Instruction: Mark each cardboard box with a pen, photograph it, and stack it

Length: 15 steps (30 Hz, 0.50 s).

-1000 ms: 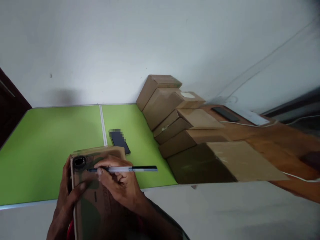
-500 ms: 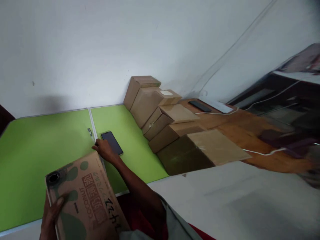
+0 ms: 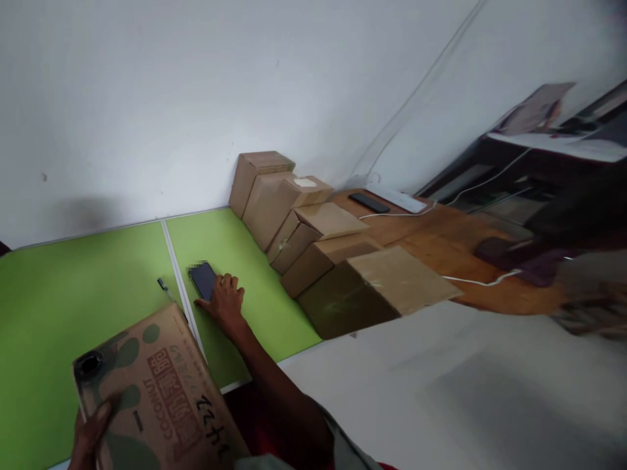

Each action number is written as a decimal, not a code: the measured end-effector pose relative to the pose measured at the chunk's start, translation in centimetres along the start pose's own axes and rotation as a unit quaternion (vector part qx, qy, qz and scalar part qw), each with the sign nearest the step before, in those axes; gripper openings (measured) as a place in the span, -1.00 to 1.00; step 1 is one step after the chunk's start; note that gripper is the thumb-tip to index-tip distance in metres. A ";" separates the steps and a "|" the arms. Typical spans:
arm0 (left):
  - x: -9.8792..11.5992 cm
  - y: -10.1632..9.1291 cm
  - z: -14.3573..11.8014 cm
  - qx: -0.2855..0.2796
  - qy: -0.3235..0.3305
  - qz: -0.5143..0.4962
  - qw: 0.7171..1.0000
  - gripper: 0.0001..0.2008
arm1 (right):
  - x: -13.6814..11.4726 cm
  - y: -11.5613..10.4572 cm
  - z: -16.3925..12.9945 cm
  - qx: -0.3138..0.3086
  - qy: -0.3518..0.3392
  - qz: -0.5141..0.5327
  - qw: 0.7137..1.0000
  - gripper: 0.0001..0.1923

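Note:
My left hand (image 3: 91, 434) grips the lower left side of a brown cardboard carton (image 3: 161, 391), its thumb on the printed face. The carton is tilted and shows "COCONUT", green blots, handwritten digits and a dark round hole at one corner. My right hand (image 3: 226, 301) is closed around the near end of a dark smartphone (image 3: 202, 279) on the green table (image 3: 98, 274). Its thumb lies by the left edge, the fingers by the right. A slim pen (image 3: 163, 285) lies left of the white table seam, partly hidden behind the carton.
Several closed cardboard boxes (image 3: 337, 281) stand in a row along the table's right side. Beyond them a wooden desk (image 3: 416, 241) carries a black phone-like slab (image 3: 369, 202), a white flat item (image 3: 396, 198) and a white cable (image 3: 482, 282). A white wall (image 3: 147, 98) rises behind.
My right hand has left the pen and moved right onto the smartphone, closing around its near end. My left hand still holds the carton. The view has shifted slightly right.

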<state>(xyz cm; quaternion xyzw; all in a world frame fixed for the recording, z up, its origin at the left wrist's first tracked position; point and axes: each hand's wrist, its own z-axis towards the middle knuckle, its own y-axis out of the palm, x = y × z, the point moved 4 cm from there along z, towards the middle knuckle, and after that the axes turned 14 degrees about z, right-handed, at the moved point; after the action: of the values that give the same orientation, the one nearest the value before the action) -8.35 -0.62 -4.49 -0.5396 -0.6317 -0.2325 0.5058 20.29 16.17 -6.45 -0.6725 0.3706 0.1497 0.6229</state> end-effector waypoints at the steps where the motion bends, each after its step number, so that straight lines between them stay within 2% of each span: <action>1: 0.1 0.0 -0.1 0.013 -0.004 0.007 1.000 -0.32 | 0.7 -0.3 0.3 0.005 0.016 0.008 1.000 -0.29; 5: 1.5 0.8 -0.9 0.025 0.025 -0.004 0.999 -0.28 | 2.9 -0.7 1.7 -0.011 0.053 0.071 0.996 -0.15; 8: 2.7 1.8 -0.8 0.024 0.004 -0.052 0.998 -0.23 | 4.2 -0.7 2.0 -0.034 0.055 0.144 0.987 -0.35; 10: 3.7 2.4 -0.4 0.023 -0.005 -0.078 0.997 -0.20 | 5.2 -1.0 1.1 -0.051 0.047 0.203 0.977 -0.57; 12: 4.8 2.8 0.5 0.024 0.012 -0.091 0.995 -0.20 | 6.2 -1.7 -0.5 -0.063 0.036 0.268 0.961 -0.66; 15: 6.5 3.4 2.1 0.025 0.060 -0.113 0.991 -0.20 | 7.7 -3.5 -3.5 -0.082 0.021 0.364 0.928 -0.53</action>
<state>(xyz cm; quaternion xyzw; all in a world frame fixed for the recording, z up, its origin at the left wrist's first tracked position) -5.45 5.12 -0.33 -0.4371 -0.6626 -0.3045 0.5265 27.04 10.29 -8.42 -0.5433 0.5893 0.3814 0.4605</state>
